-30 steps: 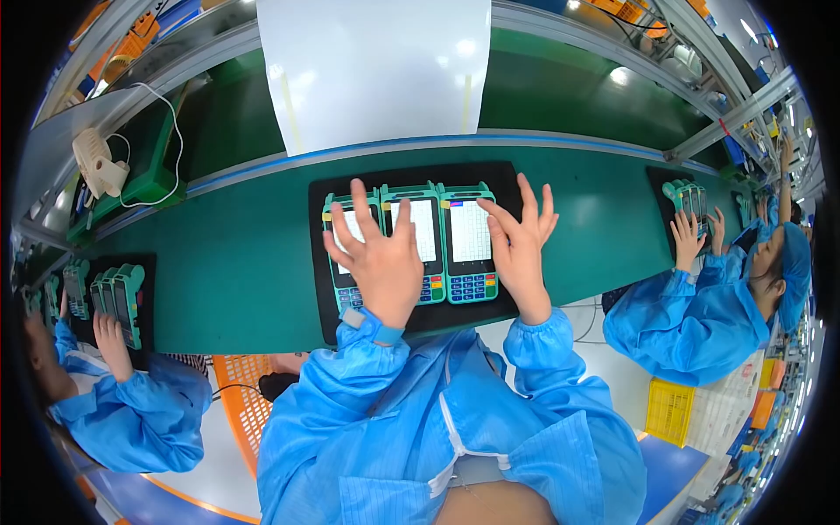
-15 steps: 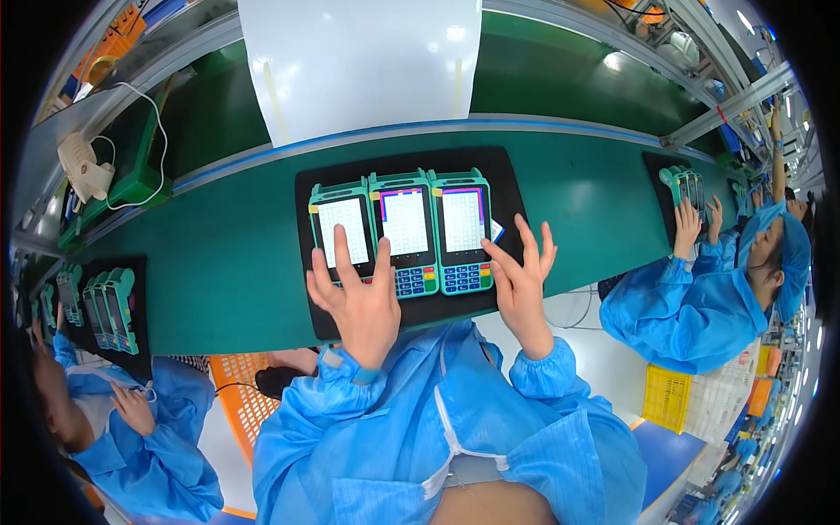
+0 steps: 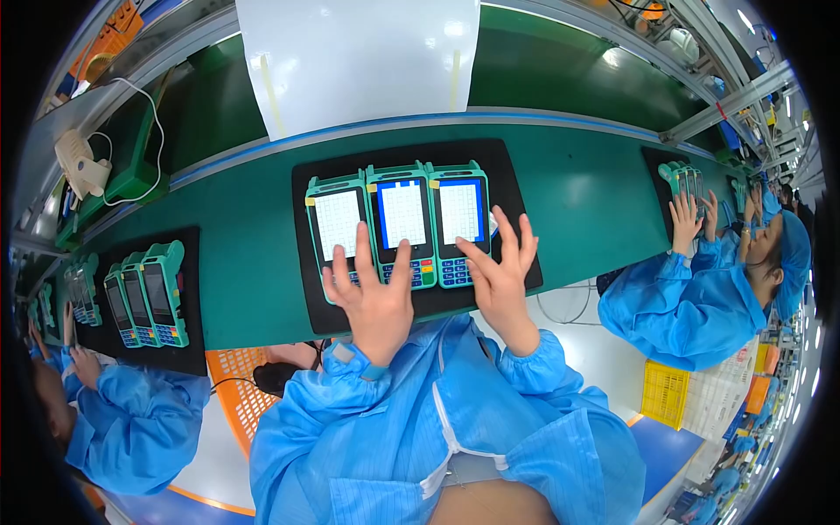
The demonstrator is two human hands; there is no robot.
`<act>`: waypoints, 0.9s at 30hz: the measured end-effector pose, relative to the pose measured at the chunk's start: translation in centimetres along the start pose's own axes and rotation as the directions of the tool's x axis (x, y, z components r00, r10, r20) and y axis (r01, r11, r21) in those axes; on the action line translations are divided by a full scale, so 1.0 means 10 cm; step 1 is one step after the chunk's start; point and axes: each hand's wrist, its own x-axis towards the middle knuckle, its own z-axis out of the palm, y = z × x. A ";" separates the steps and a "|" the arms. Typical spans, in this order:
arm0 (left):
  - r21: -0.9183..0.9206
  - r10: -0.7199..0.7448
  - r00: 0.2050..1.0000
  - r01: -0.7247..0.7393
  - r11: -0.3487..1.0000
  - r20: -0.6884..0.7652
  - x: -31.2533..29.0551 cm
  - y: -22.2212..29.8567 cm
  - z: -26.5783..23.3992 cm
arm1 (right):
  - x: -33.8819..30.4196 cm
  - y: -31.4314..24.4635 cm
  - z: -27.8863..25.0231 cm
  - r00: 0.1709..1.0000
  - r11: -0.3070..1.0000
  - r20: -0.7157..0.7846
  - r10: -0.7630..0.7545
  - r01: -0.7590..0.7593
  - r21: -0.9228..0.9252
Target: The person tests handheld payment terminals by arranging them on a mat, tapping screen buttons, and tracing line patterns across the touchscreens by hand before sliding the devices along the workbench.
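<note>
Three card payment terminals in teal-green casings stand side by side on a black mat [image 3: 516, 166]. White grids fill their lit screens. The left terminal [image 3: 337, 214] has a plain white grid; blue bands edge the grids of the middle terminal [image 3: 402, 206] and the right terminal [image 3: 458, 203]. My left hand [image 3: 376, 311], fingers spread, lies over the lower parts of the left and middle terminals, a fingertip at the middle screen's lower edge. My right hand [image 3: 503, 284] is open too, its index fingertip at the lower part of the right screen. Both hands partly hide the keypads.
On the left, another black mat [image 3: 188, 289] carries several similar terminals beside a co-worker [image 3: 140, 429] in blue. To the right, a second co-worker [image 3: 700, 297] handles terminals. A white board [image 3: 359, 70] hangs behind the green table [image 3: 586, 192]. An orange crate [image 3: 234, 385] stands below.
Both hands have moved down the screens, the left slightly right, the right to the left. Magenta on the middle and right screens has given way to blue. The left-hand mat with terminals has shifted toward me.
</note>
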 end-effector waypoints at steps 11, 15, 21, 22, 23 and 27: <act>-0.104 0.031 0.998 -0.038 0.994 -0.060 0.13 0.18 0.07 | 0.21 -0.14 0.05 1.000 1.000 0.019 -0.010 0.010 0.009; -0.075 -0.005 0.999 0.002 0.997 -0.039 0.40 0.20 0.10 | 0.52 -0.15 0.09 1.000 1.000 -0.020 -0.010 0.010 0.004; -0.111 -0.017 0.996 0.007 0.994 -0.089 0.69 0.19 0.23 | 0.60 -0.11 0.15 0.999 1.000 -0.042 0.022 -0.022 -0.001; -0.111 -0.016 0.996 0.006 0.994 -0.090 0.68 0.18 0.21 | 0.56 -0.12 0.13 0.999 0.999 -0.020 0.032 -0.032 0.001; -0.105 -0.009 0.998 0.002 0.995 -0.061 0.62 0.18 0.18 | 0.50 -0.12 0.11 0.999 0.999 0.002 0.043 -0.043 0.003; -0.073 0.004 1.000 -0.002 0.997 0.026 0.25 0.15 0.01 | 0.16 -0.12 0.02 0.997 0.999 0.068 0.031 -0.029 -0.026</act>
